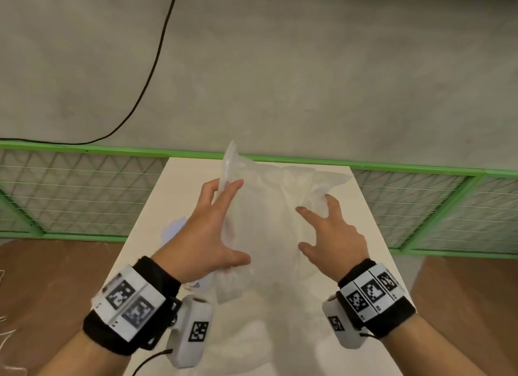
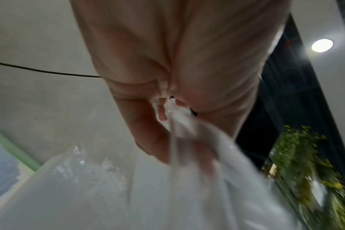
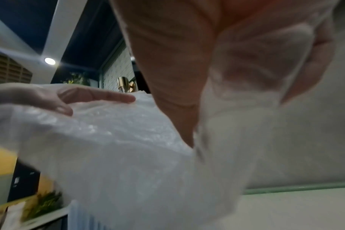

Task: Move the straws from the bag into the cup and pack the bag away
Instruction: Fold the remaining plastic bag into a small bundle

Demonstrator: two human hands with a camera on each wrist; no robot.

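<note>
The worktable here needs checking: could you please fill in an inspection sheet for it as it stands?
Surface: white table, set against a green mesh fence.
Job's things: clear bag held up over the table; pale blue straws show below it in the right wrist view; the cup cannot be made out.
Clutter: nothing seen.
Hands: left hand grips the bag's left edge, plastic bunched between its fingers; right hand holds the right side, fingers spread, film draped over them.
Cables: black cable hanging down the grey wall.
Surroundings: brown floor; ceiling lamp; blurred green plants.
</note>
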